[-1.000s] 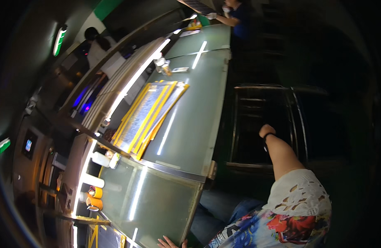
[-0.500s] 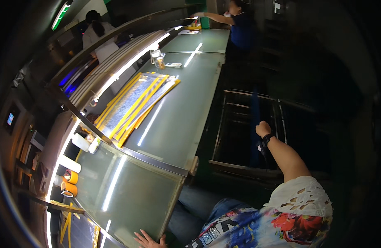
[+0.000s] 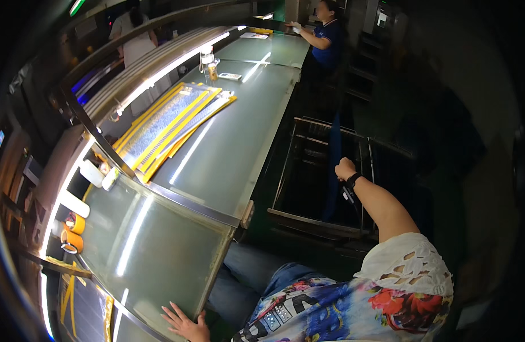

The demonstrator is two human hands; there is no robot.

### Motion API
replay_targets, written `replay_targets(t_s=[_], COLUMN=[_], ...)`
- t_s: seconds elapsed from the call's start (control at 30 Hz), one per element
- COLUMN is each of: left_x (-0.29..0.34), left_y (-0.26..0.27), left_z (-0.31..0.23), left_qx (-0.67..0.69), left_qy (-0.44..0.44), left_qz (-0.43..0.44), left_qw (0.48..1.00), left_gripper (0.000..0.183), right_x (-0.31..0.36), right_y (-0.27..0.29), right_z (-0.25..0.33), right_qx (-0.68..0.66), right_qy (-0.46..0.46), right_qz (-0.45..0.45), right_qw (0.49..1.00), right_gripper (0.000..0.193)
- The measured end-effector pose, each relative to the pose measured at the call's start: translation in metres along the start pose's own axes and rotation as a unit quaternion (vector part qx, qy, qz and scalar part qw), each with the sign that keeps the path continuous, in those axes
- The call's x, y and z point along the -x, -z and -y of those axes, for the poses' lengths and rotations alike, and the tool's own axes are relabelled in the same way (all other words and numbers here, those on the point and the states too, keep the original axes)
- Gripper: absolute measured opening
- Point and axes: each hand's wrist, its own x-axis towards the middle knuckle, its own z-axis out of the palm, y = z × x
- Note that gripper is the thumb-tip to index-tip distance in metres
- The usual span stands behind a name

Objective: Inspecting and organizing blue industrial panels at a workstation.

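My left hand rests at the near edge of the glass-topped table, palm down with its fingers spread. My right hand is stretched out to the right, fingers curled closed, above a dark metal-framed rack. A narrow blue strip runs upright in the rack right beside that fist. Whether the fingers grip the strip or something else is hidden. Around my right wrist sits a black strap with a small box on it.
Yellow-edged framed sheets lie stacked on the table. Beyond them are a bottle and a small light-coloured device. Orange tape rolls and a white roll line the left side. A co-worker is at the far end.
My view has shifted, so the table and rack sit further left. My right fist stays over the rack and my left hand stays on the table. The co-worker's outstretched arm has come down.
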Motion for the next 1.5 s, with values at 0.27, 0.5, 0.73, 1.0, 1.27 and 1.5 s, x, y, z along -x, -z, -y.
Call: replay_targets(t_s=[0.27, 0.5, 0.73, 1.0, 1.27, 1.5], left_x=[0.0, 0.0, 0.004, 0.0, 0.024, 0.043], left_y=[-0.001, -0.003, 0.002, 0.016, 0.026, 0.046], left_z=[0.008, 0.004, 0.01, 0.001, 0.005, -0.004], left_qx=[-0.003, -0.005, 0.002, -0.002, 0.246, 0.806], left_qy=[-0.003, -0.012, 0.004, -0.015, -0.052, 0.138], left_qz=[-0.009, -0.011, -0.022, 0.008, -0.075, 0.067], left_qw=[1.0, 1.0, 1.0, 1.0, 0.965, 0.571], left_gripper=[0.101, 0.101, 0.105, 0.097, 0.059, 0.042], right_x=[-0.027, -0.03, 0.036, 0.116, 0.219, 0.33], right_y=[-0.007, 0.043, 0.149, 0.064, -0.068, -0.134], right_z=[-0.015, 0.017, 0.065, 0.086, 0.136, 0.147], right_qx=[-0.095, -0.099, -0.333, -0.471, -0.562, -0.394], right_qy=[-0.047, 0.096, 0.22, 0.286, 0.163, 0.167], right_qz=[0.098, 0.075, 0.057, 0.293, 0.459, 0.697], right_qw=[0.989, 0.988, 0.915, 0.781, 0.668, 0.575], right_gripper=[0.017, 0.021, 0.019, 0.016, 0.024, 0.023])
